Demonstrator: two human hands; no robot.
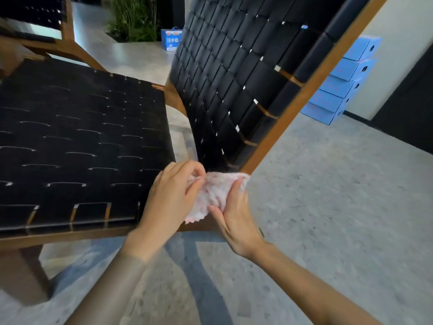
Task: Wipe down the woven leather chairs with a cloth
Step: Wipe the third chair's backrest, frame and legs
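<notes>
A chair with a brown wooden frame fills the view: its black woven leather seat (77, 141) lies at the left and its woven backrest (241, 73) leans up to the right. A fluffy white-and-pink cloth (216, 192) is held at the corner where the seat's side rail meets the foot of the backrest. My left hand (172, 195) pinches the cloth's left edge with curled fingers. My right hand (234, 221) lies against the cloth's right side with its fingers straight along it.
A second woven chair (35, 17) stands at the far left. Blue boxes (339, 83) are stacked by the wall at the right, a blue carton (171, 39) and a green plant (134, 17) sit behind the backrest. Grey concrete floor (328, 195) spreads around.
</notes>
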